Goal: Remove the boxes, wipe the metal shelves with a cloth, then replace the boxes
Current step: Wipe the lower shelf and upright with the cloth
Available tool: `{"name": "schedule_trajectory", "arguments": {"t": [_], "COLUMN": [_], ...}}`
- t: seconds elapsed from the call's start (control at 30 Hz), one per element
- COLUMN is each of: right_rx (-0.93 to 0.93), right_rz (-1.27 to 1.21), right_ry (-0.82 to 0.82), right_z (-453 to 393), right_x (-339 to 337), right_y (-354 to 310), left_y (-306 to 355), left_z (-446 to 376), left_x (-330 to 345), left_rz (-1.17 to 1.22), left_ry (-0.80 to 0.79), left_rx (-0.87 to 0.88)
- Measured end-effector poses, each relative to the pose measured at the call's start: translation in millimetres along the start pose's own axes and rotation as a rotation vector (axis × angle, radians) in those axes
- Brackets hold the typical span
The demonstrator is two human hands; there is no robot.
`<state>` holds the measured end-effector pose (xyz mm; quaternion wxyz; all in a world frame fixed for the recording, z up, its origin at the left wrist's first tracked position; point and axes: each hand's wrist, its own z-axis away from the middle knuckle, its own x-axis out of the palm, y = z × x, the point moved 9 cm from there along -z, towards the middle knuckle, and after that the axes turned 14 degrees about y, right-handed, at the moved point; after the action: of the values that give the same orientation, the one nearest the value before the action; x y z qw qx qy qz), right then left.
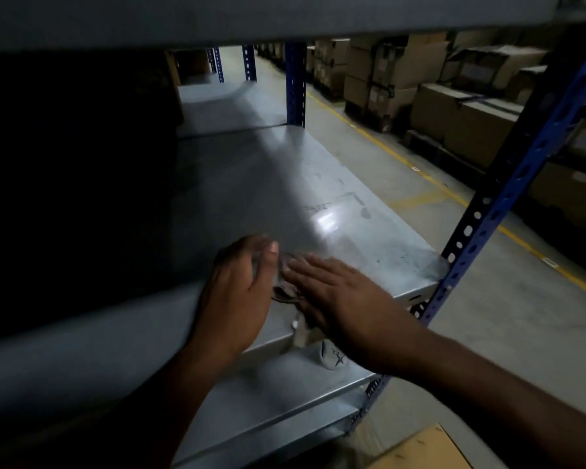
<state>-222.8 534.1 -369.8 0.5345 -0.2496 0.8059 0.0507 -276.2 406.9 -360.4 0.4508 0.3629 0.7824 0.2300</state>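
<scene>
Both hands are down on the shelf (285, 184) near its front edge, the cloth (286, 292) bunched between them. The right hand (332, 292) presses flat on it, fingers straight; the left hand (237, 296) looks loosely curled beside it, its grip unclear. A box (420, 448) sits low right.

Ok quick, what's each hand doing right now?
Left hand: fingers curled at the cloth, grip unclear.
Right hand: open, flat on the cloth.

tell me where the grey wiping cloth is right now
Head view, lower centre: the crumpled grey cloth lies at the metal shelf's front edge, between both hands.
</scene>
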Motion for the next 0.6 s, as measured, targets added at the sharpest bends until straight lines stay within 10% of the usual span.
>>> {"name": "schedule_trajectory", "arguments": {"t": [0.2,0.43,0.6], "right_rx": [0.624,0.301,0.712], "right_rz": [0.387,0.093,0.254], "right_ry": [0.106,0.114,0.032], "right_z": [26.2,16.4,-24.8], "right_x": [-32.2,-14.2,-8.4], "right_y": [99.7,18.1,142.6], "left_y": [11.0,11.1,6.2], "left_z": [5.3,7.1,5.2], "left_x": [11.8,11.1,10.2], "left_rz": [-0.095,-0.124,-0.194], "left_ry": [-0.084,-0.070,-0.034], "left_rx": [0.122,0.139,0.104]}}
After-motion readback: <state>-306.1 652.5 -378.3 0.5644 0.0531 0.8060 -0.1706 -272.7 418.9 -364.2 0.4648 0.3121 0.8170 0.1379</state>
